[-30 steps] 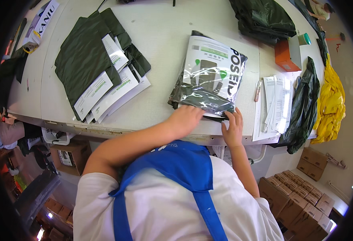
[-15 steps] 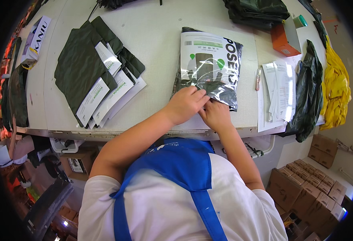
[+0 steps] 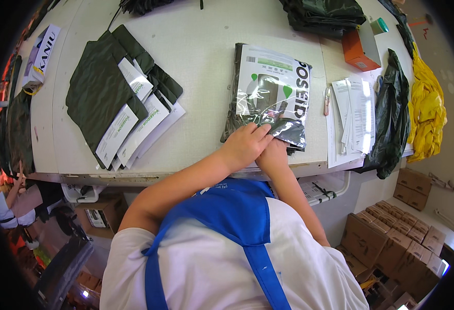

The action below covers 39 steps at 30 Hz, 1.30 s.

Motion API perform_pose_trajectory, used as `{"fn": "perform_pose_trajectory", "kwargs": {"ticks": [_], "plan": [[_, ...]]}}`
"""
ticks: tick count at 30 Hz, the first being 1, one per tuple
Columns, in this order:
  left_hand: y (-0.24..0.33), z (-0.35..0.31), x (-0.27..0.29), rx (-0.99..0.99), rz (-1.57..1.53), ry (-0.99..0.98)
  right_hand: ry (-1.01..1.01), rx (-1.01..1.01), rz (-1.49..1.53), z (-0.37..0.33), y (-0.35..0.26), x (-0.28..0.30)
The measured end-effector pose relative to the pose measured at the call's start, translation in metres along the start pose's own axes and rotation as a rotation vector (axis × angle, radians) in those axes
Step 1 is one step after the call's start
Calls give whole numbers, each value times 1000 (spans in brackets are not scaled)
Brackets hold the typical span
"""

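A clear plastic bag (image 3: pixel 271 90) holding a folded dark green garment and a white printed card lies on the white table (image 3: pixel 206 57), near its front edge. My left hand (image 3: pixel 243 146) rests on the bag's near end, fingers together and pressing on the folded flap. My right hand (image 3: pixel 274 156) is tucked right beside and partly under the left one, gripping the same end of the bag; its fingers are mostly hidden.
A fanned stack of dark green garments with white cards (image 3: pixel 116 103) lies at the left. Papers (image 3: pixel 353 119), a pen (image 3: pixel 327 101) and an orange box (image 3: pixel 358 49) sit at the right, beside dark green (image 3: pixel 389 119) and yellow garments (image 3: pixel 427 108). Cardboard boxes (image 3: pixel 392 237) stand on the floor.
My right hand has slid left along the bag's near edge until it meets my left hand. The bag now lies straighter on the table.
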<state>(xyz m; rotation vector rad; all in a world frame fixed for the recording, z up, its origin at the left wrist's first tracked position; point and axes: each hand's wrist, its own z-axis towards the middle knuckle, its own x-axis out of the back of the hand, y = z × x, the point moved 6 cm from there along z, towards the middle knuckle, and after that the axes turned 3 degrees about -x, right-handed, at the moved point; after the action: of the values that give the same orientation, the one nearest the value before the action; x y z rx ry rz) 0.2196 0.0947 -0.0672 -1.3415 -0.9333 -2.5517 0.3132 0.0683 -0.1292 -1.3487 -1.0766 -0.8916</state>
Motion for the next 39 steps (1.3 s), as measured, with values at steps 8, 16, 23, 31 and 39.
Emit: {"fn": "perform_pose_trajectory", "kwargs": {"ticks": [8, 16, 23, 31, 39], "plan": [[1, -20, -19, -61, 0, -31, -142, -68, 52, -13, 20, -2], [-10, -30, -38, -36, 343, -137, 411, -684, 853, -62, 105, 29], [-17, 0, 20, 25, -82, -162, 173, -320, 1433, -27, 85, 105], [-8, 13, 92, 476, -1498, 63, 133, 0, 620, 51, -5, 226], [-78, -77, -53, 1166, -1165, -263, -180, -338, 418, 64, 50, 19]]}}
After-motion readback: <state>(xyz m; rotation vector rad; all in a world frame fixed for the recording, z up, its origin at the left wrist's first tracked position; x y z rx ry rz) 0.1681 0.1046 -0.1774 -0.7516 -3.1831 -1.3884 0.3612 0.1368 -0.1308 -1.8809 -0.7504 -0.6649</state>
